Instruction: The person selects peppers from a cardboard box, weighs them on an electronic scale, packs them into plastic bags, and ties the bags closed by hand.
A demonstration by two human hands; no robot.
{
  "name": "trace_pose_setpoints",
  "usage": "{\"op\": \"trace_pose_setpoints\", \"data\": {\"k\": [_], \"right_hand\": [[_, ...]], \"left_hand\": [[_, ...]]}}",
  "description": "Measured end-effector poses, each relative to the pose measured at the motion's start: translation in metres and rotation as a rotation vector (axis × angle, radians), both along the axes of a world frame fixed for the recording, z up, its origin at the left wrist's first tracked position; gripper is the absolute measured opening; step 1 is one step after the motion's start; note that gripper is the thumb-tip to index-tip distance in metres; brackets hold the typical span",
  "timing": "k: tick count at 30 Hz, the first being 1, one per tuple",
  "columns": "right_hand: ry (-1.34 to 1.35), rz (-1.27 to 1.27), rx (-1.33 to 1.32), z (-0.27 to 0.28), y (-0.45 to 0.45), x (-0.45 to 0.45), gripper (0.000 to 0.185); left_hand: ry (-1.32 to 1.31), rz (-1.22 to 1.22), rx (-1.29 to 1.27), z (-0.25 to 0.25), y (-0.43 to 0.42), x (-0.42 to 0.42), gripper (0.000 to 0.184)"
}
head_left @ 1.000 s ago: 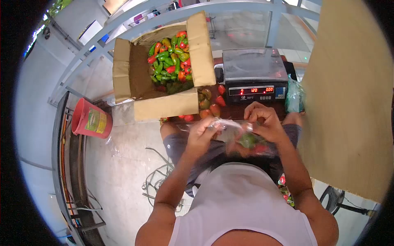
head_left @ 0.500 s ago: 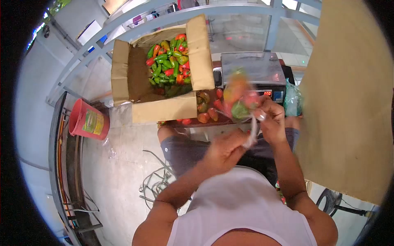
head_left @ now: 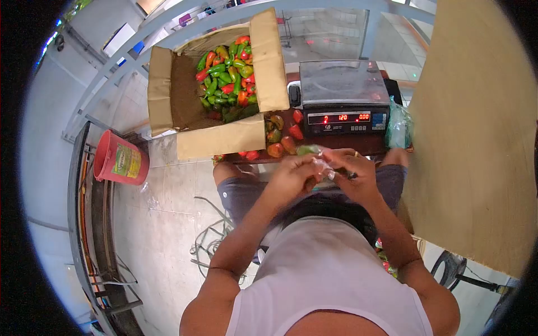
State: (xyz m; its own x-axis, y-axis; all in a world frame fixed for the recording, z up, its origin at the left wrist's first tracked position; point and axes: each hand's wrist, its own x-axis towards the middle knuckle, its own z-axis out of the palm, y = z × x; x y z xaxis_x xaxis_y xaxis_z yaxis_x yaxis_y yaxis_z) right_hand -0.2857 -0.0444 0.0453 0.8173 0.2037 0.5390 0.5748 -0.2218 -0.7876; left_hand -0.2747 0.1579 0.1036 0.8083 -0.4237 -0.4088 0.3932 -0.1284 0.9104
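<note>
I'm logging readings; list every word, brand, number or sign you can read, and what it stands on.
"1.20": middle of the red display on the scale.
"0.00": right of that display.
Display's left digit: too blurred to be sure.
Brand mark and keypad: too small to read.
Label on the pink bucket: too blurred.

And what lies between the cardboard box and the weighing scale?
In the head view, several loose red and greenish peppers and a small black object lie between them.
</note>
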Motion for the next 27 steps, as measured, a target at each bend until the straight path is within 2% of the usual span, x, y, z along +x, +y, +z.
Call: {"op": "trace_pose_setpoints", "data": {"k": [3,6,9,10,13,16,19,22,25,27], "right_hand": [[-0.223,-0.147,0.018,-0.006,0.01,0.007,0.023],[0.1,-0.327,0.096,-0.023,0.015,0.009,0.014],[0.559,-0.271,0.599,-0.051,0.024,0.012,0.01],[0.706,-0.159,0.799,-0.05,0.025,0.008,0.015],[0.852,-0.214,1.014,-0.041,0.033,0.002,0.013],[0.854,-0.166,1.15,-0.039,0.036,0.001,0.014],[0.822,-0.131,1.193,-0.047,0.039,-0.002,0.017],[0.797,-0.14,0.984,-0.053,0.029,-0.012,0.015],[0.718,-0.151,0.703,-0.056,0.015,-0.019,0.014],[0.818,-0.03,0.668,-0.053,0.006,-0.017,0.013]], "left_hand": [[0.34,-0.014,-0.627,-0.031,0.006,0.016,0.014],[-0.039,0.227,-0.354,-0.042,-0.02,0.011,0.011],[-0.928,0.258,0.072,-0.053,-0.038,0.006,0.018],[-0.867,0.237,0.223,-0.051,-0.04,0.001,0.027],[-1.177,0.213,0.369,-0.061,-0.046,0.007,0.025],[-1.311,0.244,0.423,-0.065,-0.05,0.009,0.024],[-1.388,0.288,0.415,-0.074,-0.055,0.012,0.027],[-1.386,0.214,0.393,-0.075,-0.051,0.014,0.028],[-1.278,0.231,0.265,-0.086,-0.049,0.017,0.028],[-1.129,0.22,0.165,-0.09,-0.045,0.014,0.03]]}}
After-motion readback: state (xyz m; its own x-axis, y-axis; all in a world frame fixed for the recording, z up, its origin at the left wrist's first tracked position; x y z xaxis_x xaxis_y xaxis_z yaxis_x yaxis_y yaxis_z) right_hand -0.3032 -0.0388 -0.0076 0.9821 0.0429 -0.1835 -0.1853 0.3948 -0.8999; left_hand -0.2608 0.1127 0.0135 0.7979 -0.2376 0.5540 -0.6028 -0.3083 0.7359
